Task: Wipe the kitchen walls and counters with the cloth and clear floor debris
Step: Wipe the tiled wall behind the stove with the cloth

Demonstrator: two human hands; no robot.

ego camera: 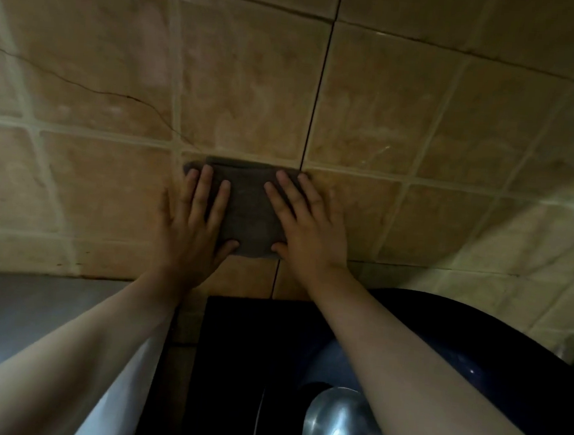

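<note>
While both hands press flat, the cloth [250,211] lies on the tiled wall [247,87].
Left hand [188,230] and right hand [306,232], fingers straight, flank its long horizontal axis, above the pan [475,335].

cloth [250,211]: side edges hidden under both hands | dark pan [475,338]: cut by right edge, forearm crossing it

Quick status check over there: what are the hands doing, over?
Left hand and right hand both flat, pressing the dark cloth on the tiled wall. Dark pot below the arms. Nothing blocking.
</note>
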